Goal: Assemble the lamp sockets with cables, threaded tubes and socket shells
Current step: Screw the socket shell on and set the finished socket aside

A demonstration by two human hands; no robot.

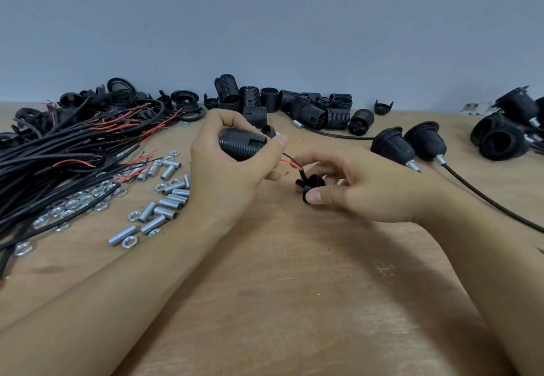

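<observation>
Two bare forearms reach forward from the bottom edge, the left from the lower left and the right from the lower right, so that the hands sit close together. The left hand point(232, 163) is raised with its fingers and thumb curled in a firm grip. The right hand point(362, 187) sits lower, palm down, with its thumb and fingertips pinching.

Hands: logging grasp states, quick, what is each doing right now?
Left hand: grips a threaded socket shell.
Right hand: pinches a black cap on the cable.
</observation>
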